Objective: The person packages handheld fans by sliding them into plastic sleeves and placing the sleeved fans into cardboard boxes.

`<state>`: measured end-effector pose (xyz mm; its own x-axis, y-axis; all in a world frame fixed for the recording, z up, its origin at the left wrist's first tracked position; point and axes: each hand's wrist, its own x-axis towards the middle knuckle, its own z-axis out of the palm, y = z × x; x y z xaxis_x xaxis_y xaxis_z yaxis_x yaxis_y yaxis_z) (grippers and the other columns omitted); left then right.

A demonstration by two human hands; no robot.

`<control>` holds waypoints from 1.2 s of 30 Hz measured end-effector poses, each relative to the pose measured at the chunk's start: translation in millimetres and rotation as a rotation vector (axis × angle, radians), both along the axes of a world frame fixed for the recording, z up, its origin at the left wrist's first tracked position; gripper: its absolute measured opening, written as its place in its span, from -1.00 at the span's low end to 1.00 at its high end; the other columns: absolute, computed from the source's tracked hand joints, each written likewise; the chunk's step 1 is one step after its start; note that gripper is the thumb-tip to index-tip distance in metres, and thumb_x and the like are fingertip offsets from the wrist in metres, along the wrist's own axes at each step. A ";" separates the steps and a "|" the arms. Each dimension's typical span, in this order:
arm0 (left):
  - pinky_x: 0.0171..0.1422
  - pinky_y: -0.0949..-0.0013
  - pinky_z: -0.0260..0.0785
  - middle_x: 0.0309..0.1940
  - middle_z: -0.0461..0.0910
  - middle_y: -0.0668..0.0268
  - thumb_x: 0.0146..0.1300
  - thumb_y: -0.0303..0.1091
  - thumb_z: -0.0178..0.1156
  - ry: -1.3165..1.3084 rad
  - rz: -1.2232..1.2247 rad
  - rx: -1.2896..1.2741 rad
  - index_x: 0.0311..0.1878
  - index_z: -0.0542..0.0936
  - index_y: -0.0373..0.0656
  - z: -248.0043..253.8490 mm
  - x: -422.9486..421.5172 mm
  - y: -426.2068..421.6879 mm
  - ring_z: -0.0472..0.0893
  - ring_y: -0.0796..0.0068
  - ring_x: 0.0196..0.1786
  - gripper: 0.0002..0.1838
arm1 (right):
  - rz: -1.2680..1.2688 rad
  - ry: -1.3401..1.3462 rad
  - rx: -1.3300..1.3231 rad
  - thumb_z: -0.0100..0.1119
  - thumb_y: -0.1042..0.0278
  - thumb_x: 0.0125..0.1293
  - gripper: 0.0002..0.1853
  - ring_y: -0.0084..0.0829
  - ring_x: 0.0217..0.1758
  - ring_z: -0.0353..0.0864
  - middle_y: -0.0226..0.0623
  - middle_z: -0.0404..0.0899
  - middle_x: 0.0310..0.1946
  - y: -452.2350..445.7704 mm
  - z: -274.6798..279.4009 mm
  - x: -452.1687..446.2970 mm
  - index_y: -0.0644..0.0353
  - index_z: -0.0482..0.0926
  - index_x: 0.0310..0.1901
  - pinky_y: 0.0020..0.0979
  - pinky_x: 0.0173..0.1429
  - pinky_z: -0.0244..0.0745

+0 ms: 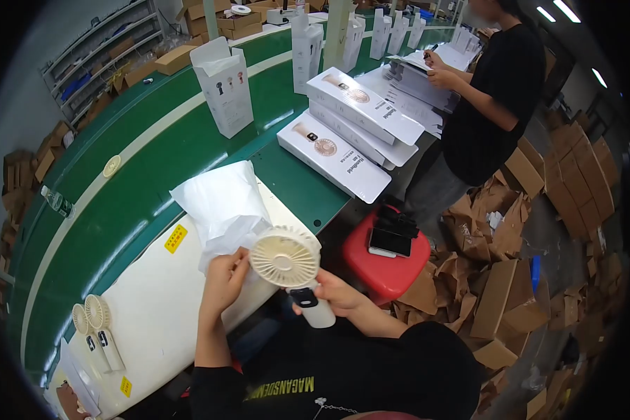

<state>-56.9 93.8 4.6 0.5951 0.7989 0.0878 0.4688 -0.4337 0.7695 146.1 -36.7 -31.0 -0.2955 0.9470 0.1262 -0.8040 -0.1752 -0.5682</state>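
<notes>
My right hand (339, 294) is wrapped round the handle of a cream handheld fan (283, 259), which has a dark panel below its round slatted head. My left hand (224, 280) has its fingers pinched together at the left rim of the fan head. A crumpled white plastic bag (224, 199) lies just beyond that hand; I cannot tell whether the fingertips grip the bag, the fan rim or something small. Two more handheld fans (98, 332) rest side by side on the white worktop (164, 301) at the left.
A green conveyor (147, 133) carries upright open boxes (224, 91), a round cream piece (112, 166) and a bottle (56, 201). Fan boxes (332, 157) are stacked at the table corner. A red stool (385, 262) holds a phone. A co-worker (493, 91) stands at the right, near cartons.
</notes>
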 end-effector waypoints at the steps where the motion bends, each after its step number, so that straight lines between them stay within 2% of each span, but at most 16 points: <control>1: -0.37 0.33 0.34 -0.38 0.59 0.22 0.31 -0.42 0.08 -0.171 0.001 -0.158 -0.21 0.55 -0.23 -0.9 2.8 -5.3 0.53 0.45 -0.44 -0.89 | 0.027 -0.070 0.018 0.18 0.21 0.32 -0.35 -0.33 -0.21 0.54 -0.16 0.38 0.13 4.4 4.3 -7.5 0.15 0.14 0.36 -0.36 -0.11 0.51; 3: -0.28 0.44 0.32 -0.22 0.60 0.23 0.37 -0.43 -0.02 -0.511 0.005 -0.483 -0.16 0.52 -0.24 -3.4 10.3 -15.6 0.54 0.63 -0.26 -0.86 | 0.051 -0.139 0.032 0.20 0.25 0.30 -0.33 -0.34 -0.19 0.54 -0.17 0.37 0.16 8.7 12.8 -13.4 0.15 0.14 0.37 -0.38 -0.09 0.51; 8: -0.30 0.36 0.36 -0.36 0.58 0.20 0.24 -0.53 0.07 -1.152 0.480 -0.399 -0.14 0.54 -0.23 -17.4 23.7 -18.5 0.55 0.43 -0.35 -0.86 | -0.285 -0.911 0.291 0.21 0.44 0.25 -0.30 -0.32 -0.01 0.45 -0.19 0.29 0.30 14.5 38.0 -12.3 0.19 0.15 0.39 -0.38 0.15 0.38; 10: -0.17 0.39 0.37 -0.32 0.54 0.21 0.17 -0.59 0.10 -0.751 0.365 0.428 -0.15 0.53 -0.19 -36.1 16.9 -35.3 0.53 0.37 -0.23 -0.82 | -0.627 -1.581 0.595 0.22 0.54 0.18 -0.26 -0.25 0.21 0.36 -0.15 0.24 0.35 12.4 47.6 -5.1 0.23 0.14 0.40 -0.38 0.31 0.24; 12: -0.11 0.38 0.36 -0.33 0.50 0.21 0.12 -0.66 0.11 -0.569 -0.064 0.983 -0.18 0.53 -0.18 -26.1 30.1 -50.0 0.51 0.31 -0.21 -0.78 | -0.717 -1.559 0.552 0.18 0.57 0.15 -0.26 -0.21 0.21 0.34 -0.15 0.22 0.36 9.6 48.9 -2.6 0.22 0.16 0.40 -0.35 0.32 0.24; 15: -0.13 0.41 0.37 -0.31 0.52 0.23 0.15 -0.67 0.11 -0.586 0.061 0.913 -0.08 0.52 -0.20 -23.4 63.6 -78.8 0.52 0.38 -0.26 -0.73 | -0.859 -1.471 0.476 0.11 0.63 0.09 -0.25 -0.14 0.20 0.32 -0.14 0.17 0.40 5.3 42.0 -14.2 0.19 0.18 0.39 -0.29 0.33 0.23; 16: -0.13 0.41 0.37 -0.31 0.52 0.23 0.15 -0.67 0.11 -0.590 0.043 0.911 -0.08 0.52 -0.20 -24.9 65.4 -84.8 0.52 0.38 -0.26 -0.73 | -0.878 -1.150 0.345 0.13 0.61 0.09 -0.26 -0.09 0.27 0.23 -0.09 0.16 0.40 6.2 37.9 -21.1 0.20 0.21 0.38 -0.27 0.35 0.19; 18: -0.13 0.42 0.38 -0.26 0.54 0.24 0.18 -0.66 0.11 -0.823 0.065 -0.159 0.00 0.49 -0.21 -32.0 62.1 -99.0 0.53 0.43 -0.24 -0.69 | -0.861 -0.503 0.100 0.19 0.57 0.09 -0.28 0.02 0.43 0.07 0.00 0.12 0.40 7.6 29.1 -30.1 0.21 0.25 0.35 -0.25 0.39 0.12; 19: -0.14 0.43 0.38 -0.23 0.56 0.24 0.19 -0.65 0.12 -0.877 0.083 -0.710 0.04 0.48 -0.22 -34.7 61.4 -104.5 0.54 0.45 -0.23 -0.67 | -0.867 -0.504 0.089 0.19 0.57 0.09 -0.28 0.02 0.43 0.07 0.00 0.12 0.40 7.6 23.5 -27.9 0.21 0.25 0.35 -0.25 0.39 0.12; 22: -0.12 0.44 0.38 -0.16 0.57 0.24 0.22 -0.62 0.11 -0.954 0.183 -0.538 0.11 0.43 -0.23 -32.5 57.3 -94.1 0.54 0.50 -0.16 -0.63 | -1.052 -1.445 0.511 0.18 0.52 0.16 -0.33 0.04 0.49 -0.03 0.05 0.08 0.42 10.6 4.9 -14.9 0.16 0.24 0.35 -0.11 0.45 0.01; 26: -0.24 0.42 0.41 -0.19 0.59 0.26 0.22 -0.56 0.12 -0.903 0.212 -0.136 0.09 0.47 -0.24 -15.3 54.9 -66.7 0.55 0.53 -0.27 -0.66 | -1.170 -1.758 0.642 0.16 0.43 0.18 -0.44 -0.02 0.50 -0.06 0.06 0.05 0.43 -13.1 -3.5 -5.3 0.04 0.36 0.26 0.04 0.49 -0.11; 28: -0.31 0.41 0.42 -0.23 0.61 0.26 0.21 -0.53 0.13 -0.847 0.224 -0.001 0.07 0.50 -0.24 -5.3 56.2 -64.3 0.56 0.53 -0.34 -0.68 | -1.363 -1.663 0.726 0.20 0.39 0.17 -0.45 -0.02 0.48 0.00 0.06 0.09 0.41 -9.8 -4.4 2.8 0.02 0.38 0.23 0.06 0.48 -0.11; 30: -0.42 0.43 0.36 -0.40 0.62 0.32 0.15 -0.50 0.19 -0.472 -0.306 0.333 -0.19 0.62 -0.26 7.4 58.9 -65.5 0.55 0.52 -0.44 -0.84 | -1.768 -1.417 0.865 0.26 0.31 0.14 -0.48 -0.01 0.43 0.10 0.05 0.18 0.36 -5.0 -2.3 14.7 -0.03 0.41 0.17 0.11 0.47 -0.12; 32: -0.41 0.36 0.37 -0.49 0.56 0.28 0.04 -0.43 0.28 -0.418 -0.622 0.243 -0.29 0.63 -0.25 36.4 77.9 -60.7 0.58 0.28 -0.45 -0.84 | -1.890 -1.470 0.922 0.31 0.29 0.06 -0.42 -0.07 0.31 0.31 0.00 0.34 0.22 -13.7 6.7 43.6 0.05 0.38 0.16 0.09 0.46 -0.08; 34: -0.43 0.36 0.35 -0.46 0.58 0.30 0.01 -0.44 0.28 -0.480 -0.712 -0.015 -0.17 0.63 -0.19 70.0 99.7 -48.6 0.57 0.32 -0.42 -0.75 | -1.507 -1.548 0.768 0.26 0.39 0.11 -0.35 -0.20 0.17 0.44 -0.17 0.45 0.02 -34.8 17.5 76.2 0.16 0.23 0.24 0.05 0.42 0.07; 36: -0.29 0.40 0.41 -0.22 0.63 0.28 0.01 -0.44 0.31 -0.416 -0.602 0.032 0.04 0.58 -0.10 69.8 128.6 -16.6 0.59 0.32 -0.20 -0.56 | -1.644 -1.022 0.115 0.22 0.45 0.12 -0.40 -0.32 0.06 0.50 -0.23 0.46 -0.07 -26.9 2.6 66.9 0.26 0.25 0.21 -0.01 0.36 0.22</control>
<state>71.6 77.2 74.4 0.8426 0.3370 0.4200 -0.1866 -0.5490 0.8147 213.0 -63.6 -28.4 0.7428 0.3330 0.5808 0.4728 0.3533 -0.8072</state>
